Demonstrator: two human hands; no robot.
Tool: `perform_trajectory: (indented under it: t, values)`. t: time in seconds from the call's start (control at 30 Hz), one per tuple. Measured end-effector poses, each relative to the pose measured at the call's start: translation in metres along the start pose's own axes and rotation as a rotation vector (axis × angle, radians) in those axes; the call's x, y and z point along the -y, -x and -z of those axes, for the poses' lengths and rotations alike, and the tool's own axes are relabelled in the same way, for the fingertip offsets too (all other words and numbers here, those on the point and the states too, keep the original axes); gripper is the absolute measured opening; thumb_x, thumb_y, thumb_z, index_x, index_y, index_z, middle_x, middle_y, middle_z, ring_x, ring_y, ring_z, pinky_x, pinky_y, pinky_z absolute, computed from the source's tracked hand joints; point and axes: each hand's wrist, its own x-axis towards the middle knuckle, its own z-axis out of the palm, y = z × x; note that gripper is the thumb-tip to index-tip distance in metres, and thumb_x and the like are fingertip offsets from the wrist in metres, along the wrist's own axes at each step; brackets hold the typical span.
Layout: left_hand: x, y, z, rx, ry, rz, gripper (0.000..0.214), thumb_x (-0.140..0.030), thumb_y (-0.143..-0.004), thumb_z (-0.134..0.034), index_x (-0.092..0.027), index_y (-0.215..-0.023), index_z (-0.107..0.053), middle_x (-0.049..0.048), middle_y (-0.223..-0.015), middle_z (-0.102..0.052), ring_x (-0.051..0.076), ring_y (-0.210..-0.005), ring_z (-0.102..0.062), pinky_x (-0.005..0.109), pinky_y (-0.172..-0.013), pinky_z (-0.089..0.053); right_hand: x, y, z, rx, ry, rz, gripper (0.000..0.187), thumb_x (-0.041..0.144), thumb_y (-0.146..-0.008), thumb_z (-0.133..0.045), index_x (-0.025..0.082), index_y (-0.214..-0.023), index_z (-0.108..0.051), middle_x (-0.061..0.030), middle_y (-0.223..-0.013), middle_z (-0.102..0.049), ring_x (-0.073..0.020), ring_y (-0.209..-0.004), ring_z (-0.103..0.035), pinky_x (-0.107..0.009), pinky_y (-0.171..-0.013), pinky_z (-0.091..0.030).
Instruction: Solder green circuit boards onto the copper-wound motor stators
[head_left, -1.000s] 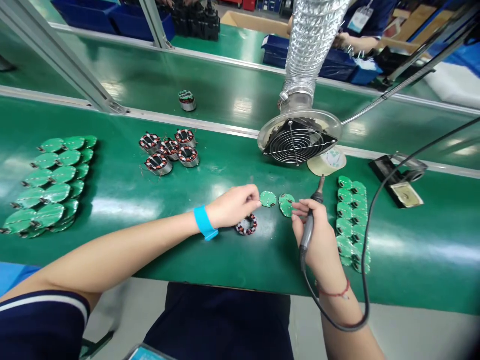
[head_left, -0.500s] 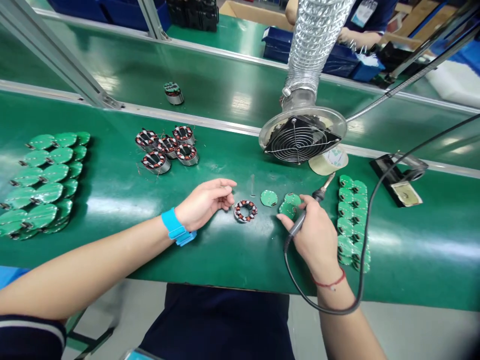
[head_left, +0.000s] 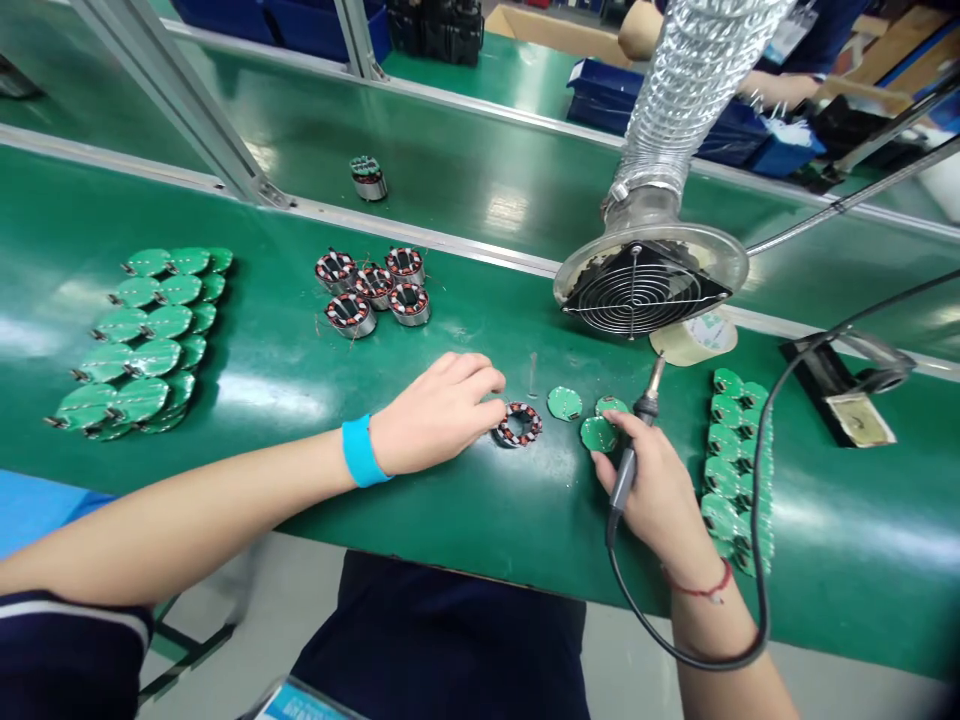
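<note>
My left hand (head_left: 439, 410), a blue band on its wrist, lies palm down on the green bench with its fingertips pinched against a small wound stator ring (head_left: 519, 423). My right hand (head_left: 651, 490) is wrapped round a soldering iron (head_left: 637, 440), whose tip points up and away. Its fingertips touch a round green circuit board (head_left: 598, 433). Two more round boards (head_left: 564, 403) lie just behind, between the ring and the iron.
A fume-extractor fan (head_left: 646, 280) on a foil duct hangs over the bench behind the boards. Rows of green boards lie at the left (head_left: 146, 340) and right (head_left: 735, 460). Several wound stators (head_left: 373, 290) sit behind my left hand. An iron stand (head_left: 847, 390) is far right.
My left hand has turned palm down and closed its fingertips on the stator ring. The right hand has raised the iron more upright beside the boards. The view has shifted.
</note>
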Motion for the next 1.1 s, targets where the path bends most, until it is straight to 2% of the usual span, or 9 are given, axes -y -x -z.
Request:
perform_trajectory:
  t: [0.13,0.27,0.43,0.73,0.8,0.9,0.97,1.03,1.1]
  values:
    - [-0.005,-0.003,-0.003,-0.108,-0.13,-0.146,0.025,-0.015,-0.11,-0.051,-0.018,-0.091,-0.067,0.0067,-0.104,-0.072,0.023,-0.103,-0.058,0.037,-0.09,-0.041,0.02,0.001,0.0,-0.066,-0.056,-0.015,0.046,0.04,-0.099,-0.066,0.022,-0.141,-0.058,-0.014,-0.127,-0.075,-0.0327,-0.109,-0.075,-0.051,-0.094,-0.063]
    - [0.0,-0.004,0.003,-0.077,-0.199,-0.177,0.025,-0.011,-0.11,-0.047,-0.018,-0.102,-0.07,0.0065,-0.1,-0.071,0.022,-0.095,-0.058,0.036,-0.086,-0.039,0.046,-0.005,0.003,-0.073,-0.109,0.043,0.046,0.035,-0.1,-0.065,0.022,-0.142,-0.057,-0.0128,-0.122,-0.076,-0.031,-0.103,-0.075,-0.048,-0.088,-0.064]
    - [0.002,-0.009,0.007,-0.092,-0.222,-0.212,0.035,-0.012,-0.112,-0.042,-0.018,-0.089,-0.067,0.0043,-0.088,-0.068,0.02,-0.083,-0.056,0.036,-0.076,-0.036,0.077,-0.015,-0.002,-0.133,-0.156,0.112,0.048,0.03,-0.1,-0.066,0.024,-0.146,-0.054,-0.0106,-0.124,-0.074,-0.0286,-0.104,-0.073,-0.047,-0.092,-0.063]
    - [-0.029,0.026,0.001,-0.072,0.312,-0.431,0.021,-0.014,-0.106,-0.055,-0.024,-0.091,-0.066,0.0015,-0.081,-0.07,0.017,-0.074,-0.061,0.033,-0.068,-0.043,0.092,-0.028,-0.02,-0.087,-0.096,0.19,0.045,0.032,-0.104,-0.064,0.025,-0.146,-0.053,-0.011,-0.114,-0.073,-0.031,-0.1,-0.069,-0.049,-0.084,-0.063]
    - [-0.018,0.027,-0.001,-0.126,0.463,-0.258,0.015,-0.021,-0.106,-0.055,-0.024,-0.095,-0.065,0.0024,-0.084,-0.071,0.018,-0.076,-0.063,0.033,-0.071,-0.047,0.093,-0.028,-0.022,-0.08,-0.085,0.19,0.045,0.033,-0.104,-0.065,0.025,-0.147,-0.052,-0.011,-0.113,-0.073,-0.0314,-0.099,-0.069,-0.049,-0.084,-0.064]
    - [0.009,0.012,-0.006,-0.251,0.623,0.371,0.014,-0.035,-0.105,-0.053,-0.022,-0.103,-0.06,0.0037,-0.091,-0.067,0.019,-0.082,-0.062,0.034,-0.076,-0.052,0.094,-0.027,-0.027,-0.08,-0.107,0.15,0.047,0.035,-0.103,-0.066,0.025,-0.148,-0.051,-0.0121,-0.118,-0.074,-0.0319,-0.101,-0.072,-0.05,-0.084,-0.065]
    - [0.022,0.0,-0.011,-0.201,0.729,0.619,0.021,-0.041,-0.1,-0.057,-0.021,-0.108,-0.055,0.0021,-0.09,-0.062,0.018,-0.079,-0.06,0.034,-0.073,-0.053,0.094,-0.026,-0.029,-0.076,-0.115,0.132,0.046,0.035,-0.104,-0.064,0.025,-0.147,-0.052,-0.013,-0.121,-0.073,-0.0322,-0.103,-0.073,-0.05,-0.085,-0.065]
    - [0.023,-0.006,-0.014,-0.18,0.729,0.597,0.023,-0.039,-0.097,-0.059,-0.02,-0.109,-0.053,0.0028,-0.095,-0.06,0.018,-0.081,-0.058,0.034,-0.074,-0.054,0.093,-0.025,-0.031,-0.065,-0.117,0.131,0.044,0.035,-0.105,-0.062,0.026,-0.147,-0.052,-0.0133,-0.121,-0.073,-0.0325,-0.104,-0.074,-0.051,-0.085,-0.066]
    - [0.012,-0.003,-0.013,-0.201,0.579,0.394,0.02,-0.036,-0.097,-0.058,-0.019,-0.106,-0.054,0.006,-0.1,-0.061,0.021,-0.089,-0.058,0.038,-0.081,-0.052,0.092,-0.025,-0.031,-0.049,-0.128,0.128,0.044,0.034,-0.106,-0.062,0.026,-0.147,-0.051,-0.0135,-0.121,-0.072,-0.0327,-0.105,-0.074,-0.052,-0.086,-0.066]
